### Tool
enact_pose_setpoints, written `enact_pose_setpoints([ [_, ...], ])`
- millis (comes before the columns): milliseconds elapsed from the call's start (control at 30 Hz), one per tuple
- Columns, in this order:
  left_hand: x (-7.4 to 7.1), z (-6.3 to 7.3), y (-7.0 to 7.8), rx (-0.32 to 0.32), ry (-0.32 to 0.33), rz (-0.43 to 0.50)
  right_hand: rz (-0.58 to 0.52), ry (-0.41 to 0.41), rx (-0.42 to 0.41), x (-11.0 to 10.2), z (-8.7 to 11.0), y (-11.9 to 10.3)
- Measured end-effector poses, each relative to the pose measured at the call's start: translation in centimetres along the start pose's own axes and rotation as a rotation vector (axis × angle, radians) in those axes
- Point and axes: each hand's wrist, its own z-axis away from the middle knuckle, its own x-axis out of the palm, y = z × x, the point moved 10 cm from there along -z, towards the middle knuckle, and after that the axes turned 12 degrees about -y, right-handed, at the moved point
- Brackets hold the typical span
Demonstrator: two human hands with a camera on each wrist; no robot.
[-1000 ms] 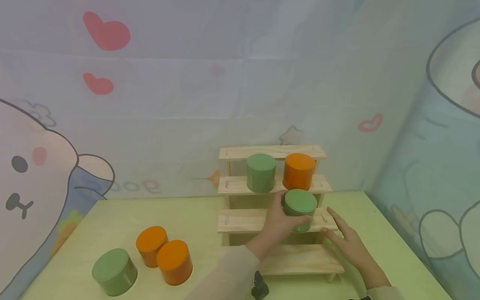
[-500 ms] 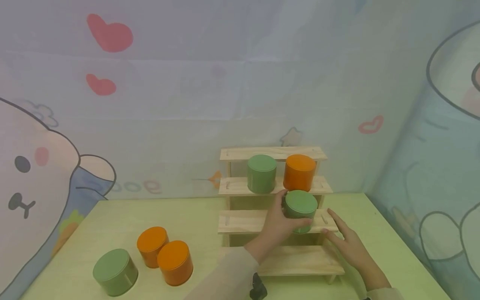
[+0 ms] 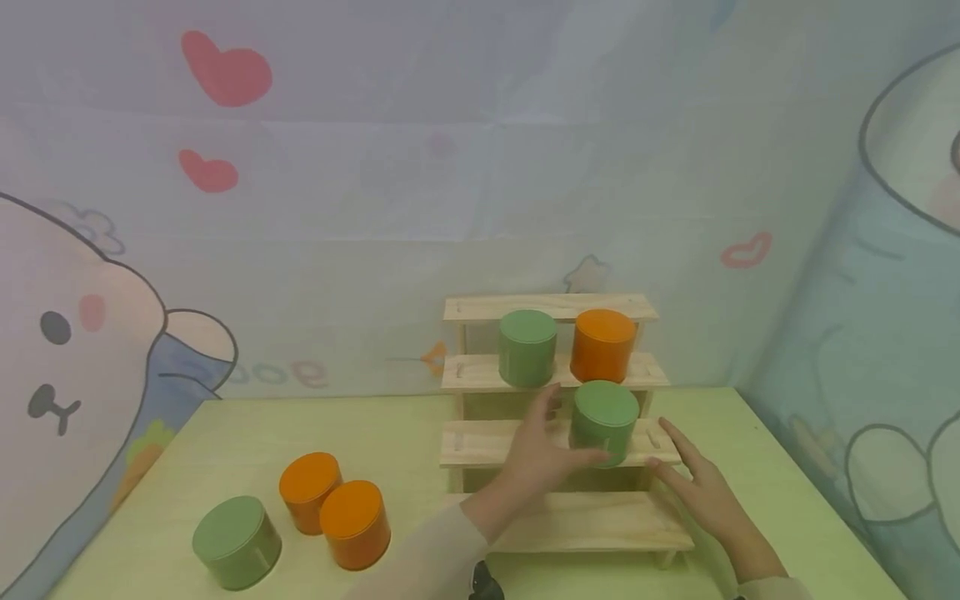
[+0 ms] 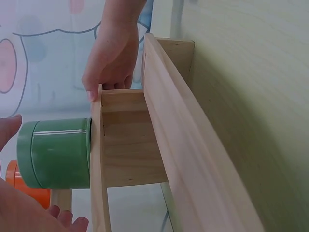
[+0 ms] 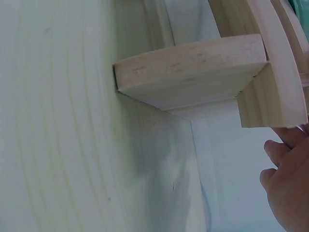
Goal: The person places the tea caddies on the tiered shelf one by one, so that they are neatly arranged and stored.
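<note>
A green lidded canister stands upright at the right of the second tier of a wooden stepped shelf. Beside it, my left hand has its thumb and fingers spread; a gap shows around the canister in the left wrist view. My right hand holds the right end of that tier, its thumb at the board's edge and its other fingers bent beyond the board. On the tier above sit another green canister and an orange canister, side by side.
On the table at left stand a green canister and two orange canisters, one close against the other. The shelf's top tier is near a printed cloth backdrop.
My left hand has let go of the green canister and drawn back slightly to the left, its fingers spreading. The canister stays on the tier. My right hand keeps its place on the shelf.
</note>
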Motion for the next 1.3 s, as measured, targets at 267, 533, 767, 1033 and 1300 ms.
enact_pose_setpoints([
  [267, -1.5, 1.9, 0.1, 0.013, -0.013, 0.025, -0.013, -0.006, -0.004, 0.1, 0.0, 0.1],
  [533, -3.5, 4.0, 1.4, 0.085, -0.011, 0.013, -0.011, -0.009, 0.000, 0.1, 0.1, 0.1],
  [767, -5.0, 5.6, 2.1, 0.130, -0.031, 0.009, -0.021, -0.013, -0.010, 0.2, 0.0, 0.0],
  [1033, -7.2, 7.3, 2.4, 0.128, 0.002, -0.022, -0.018, -0.014, -0.011, 0.1, 0.1, -0.1],
  [1300, -9.5, 9.6, 1.5, 0.072, 0.072, -0.059, -0.024, -0.013, -0.015, 0.2, 0.0, 0.0],
])
